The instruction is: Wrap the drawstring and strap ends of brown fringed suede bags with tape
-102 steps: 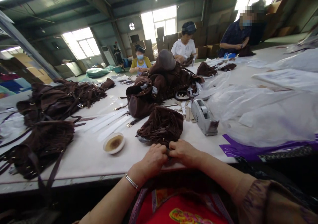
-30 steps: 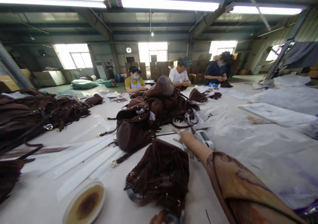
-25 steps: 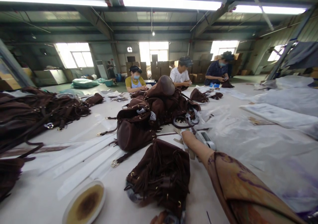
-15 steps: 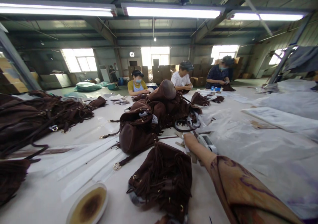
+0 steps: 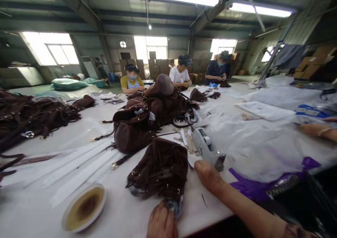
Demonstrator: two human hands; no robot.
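A dark brown fringed bag (image 5: 164, 164) with gold eyelets lies on the white table in front of me, its mouth towards me. Grey plastic (image 5: 173, 208) bulges from that near end. My left hand (image 5: 162, 221) has its fingers closed on the plastic at the bag's edge. My right hand (image 5: 209, 176) is closed to the right of the bag, beside a grey tape dispenser (image 5: 206, 146). A white piece of paper (image 5: 193, 159) shows by its fingertips; whether they grip it is hidden.
More brown bags (image 5: 155, 111) are heaped behind, with another pile (image 5: 31, 118) at left. A dish of brownish paste (image 5: 84, 208) stands front left. Clear plastic bags (image 5: 252, 136) cover the right side, where another person's hand (image 5: 316, 129) reaches in. Several co-workers sit opposite.
My right hand has drawn back towards me from beyond the bag, uncovering the tape dispenser. My left hand has come into view at the bag's near end. The view has turned right and down.
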